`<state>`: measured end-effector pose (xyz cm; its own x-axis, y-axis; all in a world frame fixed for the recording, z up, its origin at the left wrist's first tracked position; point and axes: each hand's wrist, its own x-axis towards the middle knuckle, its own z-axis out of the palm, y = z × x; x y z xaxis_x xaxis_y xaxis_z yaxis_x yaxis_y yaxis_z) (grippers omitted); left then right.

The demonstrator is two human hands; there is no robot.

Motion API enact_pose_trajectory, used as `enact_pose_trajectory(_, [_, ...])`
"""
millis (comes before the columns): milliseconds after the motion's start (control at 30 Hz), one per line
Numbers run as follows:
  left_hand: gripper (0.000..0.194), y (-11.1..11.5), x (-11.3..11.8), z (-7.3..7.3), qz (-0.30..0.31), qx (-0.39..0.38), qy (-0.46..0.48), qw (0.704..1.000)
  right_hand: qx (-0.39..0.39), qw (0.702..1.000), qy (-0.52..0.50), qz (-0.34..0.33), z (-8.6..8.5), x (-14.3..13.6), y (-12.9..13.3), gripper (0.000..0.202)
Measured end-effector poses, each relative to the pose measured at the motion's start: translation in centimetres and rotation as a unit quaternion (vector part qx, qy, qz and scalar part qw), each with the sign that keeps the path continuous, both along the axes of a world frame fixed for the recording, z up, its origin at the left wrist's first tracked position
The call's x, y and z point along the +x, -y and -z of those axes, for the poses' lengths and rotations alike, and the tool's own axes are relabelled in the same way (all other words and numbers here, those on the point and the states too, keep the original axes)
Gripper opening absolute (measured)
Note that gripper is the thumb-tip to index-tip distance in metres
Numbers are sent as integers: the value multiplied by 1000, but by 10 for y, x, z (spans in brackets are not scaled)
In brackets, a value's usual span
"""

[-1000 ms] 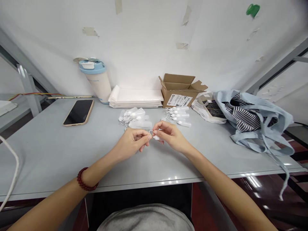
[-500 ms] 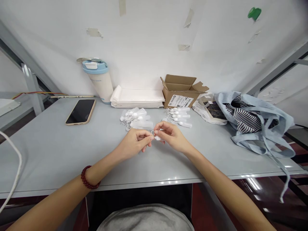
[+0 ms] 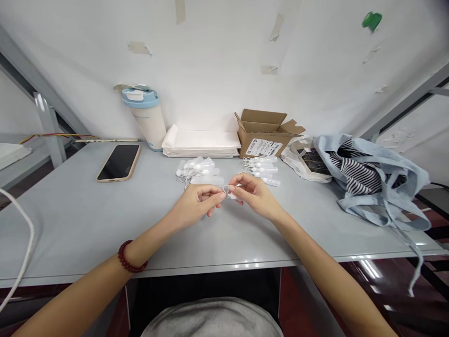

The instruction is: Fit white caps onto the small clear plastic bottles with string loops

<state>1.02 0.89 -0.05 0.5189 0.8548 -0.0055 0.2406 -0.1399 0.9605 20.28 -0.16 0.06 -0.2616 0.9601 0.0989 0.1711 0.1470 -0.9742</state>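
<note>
We sit at a pale grey table point(image 3: 70, 220) pushed against a white wall point(image 3: 217, 61) patched with strips of tape. From the left we see a smartphone point(image 3: 119, 162) lying face up, then a blue-lidded tumbler point(image 3: 144, 117) standing by the wall, a flat stack of white bags point(image 3: 201, 143), an open cardboard box point(image 3: 266, 134) and a crumpled blue cloth bag point(image 3: 372, 173) with striped fabric inside. Two heaps of small white plastic vials point(image 3: 198, 169) lie just beyond our hands, between us and the box. Our left hand point(image 3: 194, 206), a red bead bracelet point(image 3: 129, 257) on its wrist, and our right hand point(image 3: 254, 195) meet above the table, fingertips pinched together on one small white piece point(image 3: 229, 193), too small to identify.
</note>
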Motion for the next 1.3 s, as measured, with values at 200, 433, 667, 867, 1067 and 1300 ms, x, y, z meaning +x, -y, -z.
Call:
enact_pose_trajectory(200, [23, 0, 1, 3, -10, 13, -5, 1000, -9, 1000, -9, -7, 1, 0, -1, 25])
enact_pose_trajectory(433, [22, -3, -3, 3, -5, 34, 12, 999, -8, 999, -44, -11, 1, 1, -3, 25])
enact_pose_trajectory(667, [21, -5, -5, 2, -1, 33, 23, 999, -8, 998, -55, -11, -1, 1, -2, 25])
enact_pose_trajectory(867, [19, -9, -10, -3, -52, 42, 35, 997, -15, 999, -45, -5, 1, 2, -2, 25])
enact_pose_trajectory(1067, [22, -4, -6, 0, 1, 24, 5, 1000, -8, 999, -34, -19, 3, -1, -1, 25])
enact_pose_trajectory(1300, [19, -5, -9, -7, -23, 44, 1, 999, 25, 1000, -10, 5, 3, 0, -4, 26])
